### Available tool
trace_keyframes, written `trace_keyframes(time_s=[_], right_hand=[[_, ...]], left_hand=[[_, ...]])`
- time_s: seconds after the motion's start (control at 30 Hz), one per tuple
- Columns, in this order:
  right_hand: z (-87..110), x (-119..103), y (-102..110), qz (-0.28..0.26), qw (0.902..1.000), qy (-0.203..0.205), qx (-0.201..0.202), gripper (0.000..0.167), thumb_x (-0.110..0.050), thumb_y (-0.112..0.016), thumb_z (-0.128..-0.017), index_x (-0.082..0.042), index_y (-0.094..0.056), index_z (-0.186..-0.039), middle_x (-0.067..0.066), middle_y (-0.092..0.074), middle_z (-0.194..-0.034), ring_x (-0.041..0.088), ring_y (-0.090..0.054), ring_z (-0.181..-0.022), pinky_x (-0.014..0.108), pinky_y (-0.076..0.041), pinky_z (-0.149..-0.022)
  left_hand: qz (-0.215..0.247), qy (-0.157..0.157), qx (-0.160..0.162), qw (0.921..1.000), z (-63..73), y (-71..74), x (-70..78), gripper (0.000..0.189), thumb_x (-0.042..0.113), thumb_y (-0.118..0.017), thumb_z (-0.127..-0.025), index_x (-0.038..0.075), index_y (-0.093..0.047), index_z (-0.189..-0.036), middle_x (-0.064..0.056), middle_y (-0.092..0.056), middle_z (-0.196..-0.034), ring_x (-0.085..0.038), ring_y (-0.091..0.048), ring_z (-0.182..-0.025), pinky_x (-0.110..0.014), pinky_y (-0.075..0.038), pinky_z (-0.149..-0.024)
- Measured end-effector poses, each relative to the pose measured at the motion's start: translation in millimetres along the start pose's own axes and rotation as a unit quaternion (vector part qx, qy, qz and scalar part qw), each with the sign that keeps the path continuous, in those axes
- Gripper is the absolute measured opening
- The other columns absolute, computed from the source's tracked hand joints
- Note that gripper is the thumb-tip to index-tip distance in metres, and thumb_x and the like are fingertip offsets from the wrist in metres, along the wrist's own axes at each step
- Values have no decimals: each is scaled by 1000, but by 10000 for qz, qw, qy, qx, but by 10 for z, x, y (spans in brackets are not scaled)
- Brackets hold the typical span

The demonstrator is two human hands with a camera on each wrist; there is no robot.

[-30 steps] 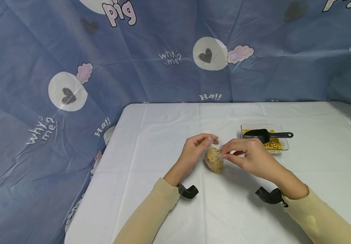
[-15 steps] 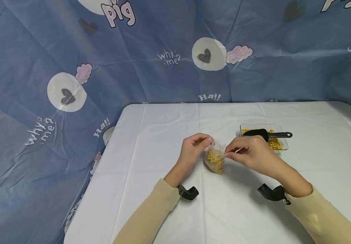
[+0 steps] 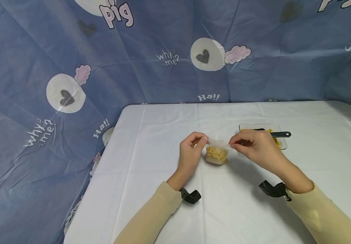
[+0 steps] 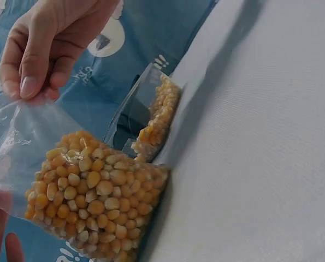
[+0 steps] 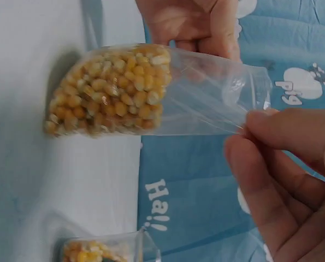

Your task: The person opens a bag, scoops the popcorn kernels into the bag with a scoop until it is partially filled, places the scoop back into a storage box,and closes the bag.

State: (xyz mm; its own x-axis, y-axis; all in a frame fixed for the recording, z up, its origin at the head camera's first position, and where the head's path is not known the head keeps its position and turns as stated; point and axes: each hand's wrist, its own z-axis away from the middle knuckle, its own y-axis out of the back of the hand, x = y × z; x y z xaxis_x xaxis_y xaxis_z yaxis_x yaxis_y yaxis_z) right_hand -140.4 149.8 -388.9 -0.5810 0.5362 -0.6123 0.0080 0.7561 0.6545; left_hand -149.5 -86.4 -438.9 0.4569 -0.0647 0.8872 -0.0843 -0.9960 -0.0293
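Observation:
A clear plastic zip bag (image 3: 216,155), its lower part filled with yellow corn kernels (image 4: 99,196), stands on the white table. My left hand (image 3: 190,152) pinches the bag's upper left corner between thumb and fingers. At the opposite top corner, my right hand (image 3: 256,147) pinches the film with thumb and forefinger, which shows closely in the right wrist view. Between the two hands the bag's top edge is stretched out. Whether the seal along it is pressed together, I cannot tell.
Behind my right hand sits a clear rectangular container (image 3: 282,144) of corn kernels, partly hidden by that hand. A black scoop (image 3: 280,134) lies across it, handle to the right. A blue printed cloth (image 3: 163,81) hangs behind the white-covered table (image 3: 157,135).
The bag's top has gone from gathered to stretched wide, and the bag has swung more level. My right hand has moved right and slightly up, now covering more of the container.

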Motion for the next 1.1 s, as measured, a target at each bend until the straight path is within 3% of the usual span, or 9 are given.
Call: trace_keyframes(time_s=[0.13,0.27,0.43,0.6,0.77,0.97,1.1], right_hand=[[-3,48,-26,-121,9990,-193,385,27,2,-83,-81,-23,-76,-91,-15,-70,-88,3,-67,-69,19,-54,-60],[-11,99,-64,-335,9967,-182,717,28,1,-84,-80,-23,-76,-94,-14,-71,-92,3,-69,-75,18,-55,-63],[-28,165,-98,-329,9962,-134,792,30,0,-83,-82,-22,-76,-102,-12,-72,-92,3,-69,-77,17,-55,-64],[-23,194,-105,-553,9960,-302,630,36,3,-81,-83,-21,-75,-109,-11,-71,-91,6,-69,-76,20,-55,-60],[-12,224,-125,-692,9960,-349,444,42,5,-78,-84,-22,-73,-116,-9,-69,-92,7,-67,-83,20,-55,-65],[-24,226,-123,-690,9950,-541,473,44,4,-79,-84,-25,-72,-117,-7,-70,-89,10,-66,-75,21,-53,-60],[-26,215,-115,-601,9949,-664,460,45,3,-79,-84,-28,-72,-116,-3,-71,-88,11,-63,-71,22,-51,-59]], left_hand=[[-299,-293,107,9991,13,-23,151,9,0,-60,-100,-6,-66,-96,-23,-66,-88,-32,-66,-88,-42,-46,-99],[-843,-756,195,9934,22,-29,183,6,-2,-62,-98,-6,-66,-95,-19,-65,-88,-26,-64,-86,-40,-48,-92],[-1181,-1194,189,9856,1,-18,52,4,-4,-62,-97,-4,-66,-97,-15,-65,-88,-25,-63,-84,-36,-50,-83],[-1335,-1048,13,9855,-14,24,-157,7,8,-64,-100,4,-68,-103,-6,-67,-95,-18,-63,-89,-36,-51,-85],[-1423,-835,-231,9860,-8,61,-219,10,20,-66,-100,11,-70,-104,3,-68,-98,-12,-63,-94,-37,-51,-89],[-1440,-940,-227,9848,-20,71,-229,7,17,-67,-99,12,-71,-102,2,-68,-96,-12,-63,-91,-38,-51,-89],[-1425,-1085,-190,9836,-26,48,-185,3,8,-69,-97,7,-71,-98,-2,-69,-94,-14,-64,-90,-38,-51,-88]])
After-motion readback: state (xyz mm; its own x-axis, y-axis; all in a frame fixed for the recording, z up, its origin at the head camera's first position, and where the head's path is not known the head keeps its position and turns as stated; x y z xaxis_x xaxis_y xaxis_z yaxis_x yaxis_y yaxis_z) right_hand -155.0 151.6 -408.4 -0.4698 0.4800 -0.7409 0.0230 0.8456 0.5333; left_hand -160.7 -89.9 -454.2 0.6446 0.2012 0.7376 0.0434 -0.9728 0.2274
